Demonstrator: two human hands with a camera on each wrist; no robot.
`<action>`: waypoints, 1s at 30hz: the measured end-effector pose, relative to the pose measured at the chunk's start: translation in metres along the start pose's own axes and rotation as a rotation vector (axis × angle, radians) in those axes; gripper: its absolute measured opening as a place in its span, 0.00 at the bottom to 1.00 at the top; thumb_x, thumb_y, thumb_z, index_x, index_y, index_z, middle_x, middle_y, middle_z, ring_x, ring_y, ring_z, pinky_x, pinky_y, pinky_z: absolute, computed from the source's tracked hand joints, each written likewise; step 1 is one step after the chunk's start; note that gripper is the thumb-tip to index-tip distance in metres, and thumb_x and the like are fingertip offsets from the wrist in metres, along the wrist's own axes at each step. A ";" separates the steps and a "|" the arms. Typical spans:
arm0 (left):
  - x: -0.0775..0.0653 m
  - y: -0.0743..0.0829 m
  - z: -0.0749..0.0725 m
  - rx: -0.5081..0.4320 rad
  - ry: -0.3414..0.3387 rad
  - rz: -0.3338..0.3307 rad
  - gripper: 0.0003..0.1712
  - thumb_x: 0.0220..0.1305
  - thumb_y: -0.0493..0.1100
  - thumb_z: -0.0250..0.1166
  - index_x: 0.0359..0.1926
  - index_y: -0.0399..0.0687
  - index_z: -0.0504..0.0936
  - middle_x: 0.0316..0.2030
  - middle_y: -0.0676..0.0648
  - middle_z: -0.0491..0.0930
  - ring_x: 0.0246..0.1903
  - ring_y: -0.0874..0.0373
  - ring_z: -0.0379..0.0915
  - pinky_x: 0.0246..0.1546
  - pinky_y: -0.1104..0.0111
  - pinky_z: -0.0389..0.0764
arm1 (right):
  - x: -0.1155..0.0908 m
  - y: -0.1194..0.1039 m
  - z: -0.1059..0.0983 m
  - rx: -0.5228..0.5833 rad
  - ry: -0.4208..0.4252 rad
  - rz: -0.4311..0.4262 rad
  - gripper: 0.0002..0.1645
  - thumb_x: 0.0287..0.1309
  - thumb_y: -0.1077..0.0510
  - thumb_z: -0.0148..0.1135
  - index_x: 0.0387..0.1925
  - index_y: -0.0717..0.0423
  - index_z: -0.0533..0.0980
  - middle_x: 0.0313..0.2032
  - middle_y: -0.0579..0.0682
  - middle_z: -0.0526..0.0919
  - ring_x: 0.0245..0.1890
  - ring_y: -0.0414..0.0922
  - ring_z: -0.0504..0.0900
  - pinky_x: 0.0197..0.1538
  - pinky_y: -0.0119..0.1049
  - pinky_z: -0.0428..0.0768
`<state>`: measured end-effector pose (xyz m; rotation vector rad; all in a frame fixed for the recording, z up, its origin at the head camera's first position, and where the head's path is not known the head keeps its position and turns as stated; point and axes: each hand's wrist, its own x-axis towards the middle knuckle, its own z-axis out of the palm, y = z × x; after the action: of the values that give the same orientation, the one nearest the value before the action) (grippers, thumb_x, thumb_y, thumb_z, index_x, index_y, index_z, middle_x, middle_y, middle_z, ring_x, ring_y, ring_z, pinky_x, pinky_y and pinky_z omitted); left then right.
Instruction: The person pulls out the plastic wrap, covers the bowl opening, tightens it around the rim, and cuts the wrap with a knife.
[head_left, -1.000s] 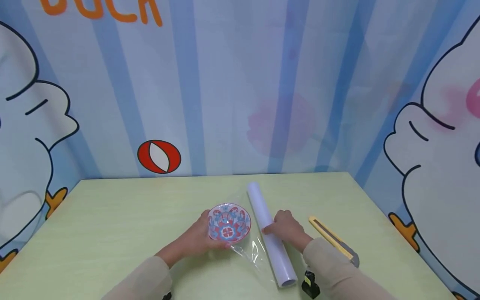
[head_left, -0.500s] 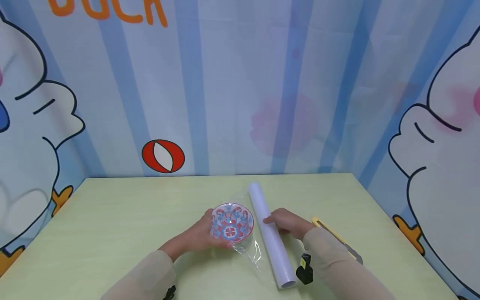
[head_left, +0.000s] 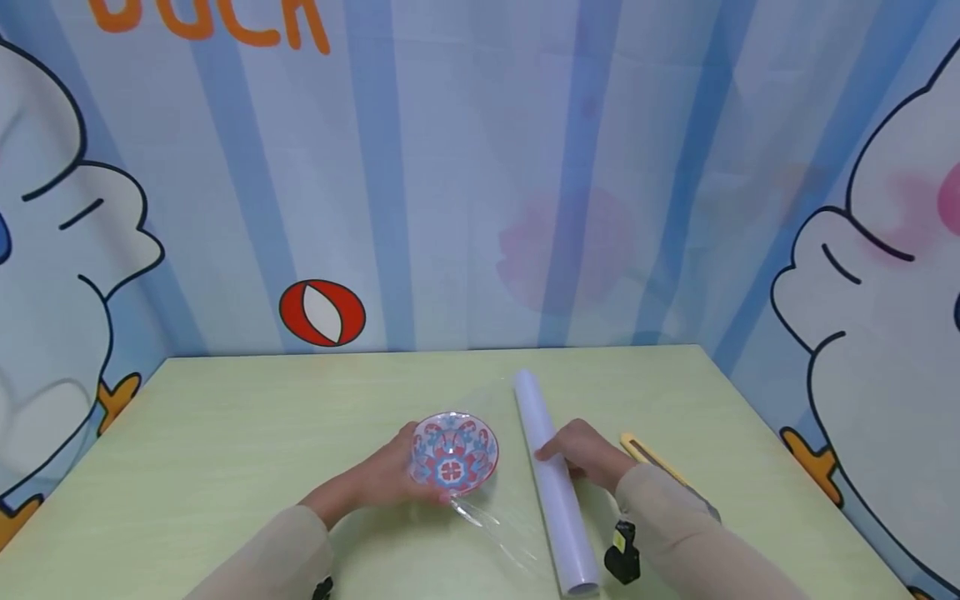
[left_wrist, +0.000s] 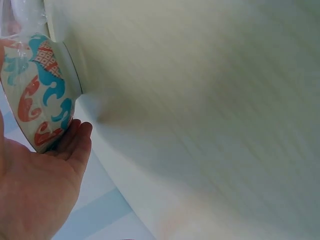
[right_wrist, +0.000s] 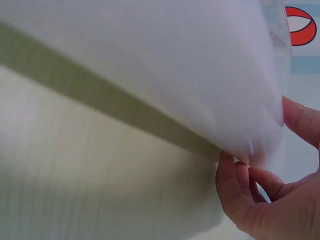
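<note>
A patterned bowl [head_left: 453, 451] in red, blue and white is held tilted by my left hand [head_left: 390, 473], its inside towards the head camera. In the left wrist view, the fingers reach under the bowl's painted outer side [left_wrist: 42, 95]. Clear plastic film [head_left: 495, 531] stretches from the bowl to a long roll of film [head_left: 553, 492]. My right hand [head_left: 588, 454] grips this roll near its middle. In the right wrist view, the thumb is on one side of the roll [right_wrist: 150, 60] and the fingertips curl under the other.
A yellow and grey cutter-like tool [head_left: 660, 462] lies on the table [head_left: 247, 467] beyond the right forearm, partly covered by the sleeve. Behind the table's back edge hangs a blue striped cloth [head_left: 465, 208] with cartoon drawings.
The roll has shifted right and a little nearer, together with the right hand. The bowl has moved slightly left and down in the left hand, and the gap between them has widened.
</note>
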<state>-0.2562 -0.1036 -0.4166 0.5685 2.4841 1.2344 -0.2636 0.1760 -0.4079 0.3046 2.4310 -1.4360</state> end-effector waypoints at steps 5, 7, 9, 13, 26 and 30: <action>-0.005 -0.002 -0.001 -0.011 -0.011 0.025 0.58 0.38 0.54 0.76 0.64 0.42 0.52 0.55 0.44 0.64 0.54 0.53 0.63 0.60 0.51 0.66 | -0.008 0.003 -0.004 -0.058 0.029 -0.014 0.15 0.44 0.61 0.67 0.29 0.63 0.69 0.34 0.53 0.71 0.32 0.45 0.72 0.31 0.31 0.72; -0.006 -0.002 -0.001 -0.016 -0.010 0.038 0.58 0.37 0.54 0.77 0.64 0.41 0.52 0.55 0.43 0.64 0.53 0.52 0.63 0.60 0.51 0.65 | -0.010 0.003 -0.004 -0.084 0.047 -0.024 0.17 0.44 0.61 0.68 0.30 0.63 0.67 0.32 0.53 0.70 0.31 0.46 0.71 0.30 0.31 0.71; -0.007 -0.003 0.000 -0.022 -0.011 0.046 0.58 0.37 0.54 0.77 0.64 0.41 0.53 0.55 0.44 0.64 0.53 0.53 0.63 0.60 0.51 0.65 | -0.012 0.005 -0.005 -0.111 0.063 -0.038 0.19 0.44 0.61 0.68 0.32 0.64 0.66 0.32 0.54 0.69 0.31 0.46 0.70 0.30 0.32 0.71; -0.009 -0.003 0.001 -0.024 -0.016 0.029 0.58 0.38 0.54 0.76 0.64 0.43 0.52 0.55 0.45 0.64 0.54 0.53 0.62 0.61 0.51 0.65 | -0.016 0.008 -0.006 -0.146 0.050 -0.048 0.22 0.46 0.58 0.67 0.36 0.65 0.66 0.33 0.54 0.69 0.32 0.46 0.70 0.32 0.33 0.70; -0.011 -0.005 0.001 -0.003 -0.014 0.039 0.56 0.39 0.54 0.76 0.63 0.41 0.52 0.54 0.44 0.65 0.53 0.54 0.63 0.61 0.52 0.65 | -0.020 0.016 -0.009 -0.033 -0.024 -0.030 0.25 0.53 0.56 0.62 0.47 0.67 0.66 0.41 0.58 0.74 0.38 0.49 0.76 0.38 0.41 0.79; -0.010 -0.005 -0.001 0.004 -0.025 0.046 0.57 0.40 0.55 0.75 0.64 0.41 0.51 0.55 0.44 0.65 0.55 0.53 0.63 0.61 0.51 0.65 | -0.023 0.013 -0.008 -0.074 0.019 -0.026 0.23 0.52 0.56 0.64 0.43 0.65 0.66 0.40 0.57 0.73 0.37 0.48 0.74 0.34 0.37 0.78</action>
<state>-0.2489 -0.1116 -0.4194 0.6421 2.4662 1.2325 -0.2392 0.1887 -0.4068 0.2725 2.5048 -1.3559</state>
